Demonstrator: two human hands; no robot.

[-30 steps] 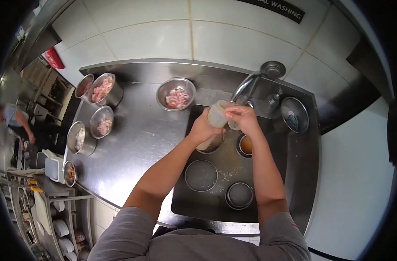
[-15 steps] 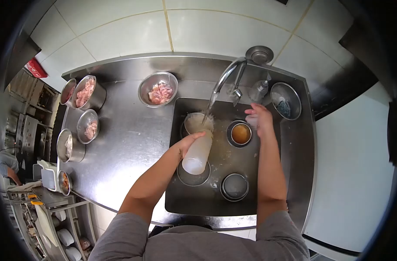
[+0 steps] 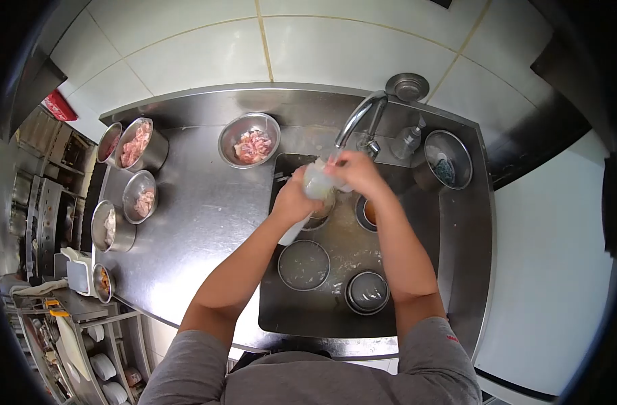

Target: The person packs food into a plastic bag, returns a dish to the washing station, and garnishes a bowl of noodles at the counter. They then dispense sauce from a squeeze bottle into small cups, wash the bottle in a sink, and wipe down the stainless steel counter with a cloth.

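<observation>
My left hand (image 3: 297, 200) is wrapped round a translucent white plastic bottle (image 3: 318, 183), held tilted over the sink (image 3: 416, 270) with its mouth end up and away from me. At that end, just below the curved faucet (image 3: 352, 125), my right hand (image 3: 357, 171) has its fingers closed; something pale and blurred shows at them, too smeared to name. Partly hidden below the bottle is a round metal bowl (image 3: 316, 223). A small metal pot with brown liquid (image 3: 370, 212) lies half behind my right wrist.
Two round metal containers, one wide (image 3: 303, 265) and one smaller (image 3: 368, 292), stand in the sink's near part. A bowl of raw meat (image 3: 252, 146) sits left of the faucet. Several meat containers (image 3: 141, 150) line the counter's left end. Right of the faucet are a pump bottle (image 3: 408, 142) and metal pot (image 3: 450, 158).
My left hand has raised and turned the bottle toward the faucet. My right hand has moved left from beside the brown-liquid pot to the bottle's mouth end.
</observation>
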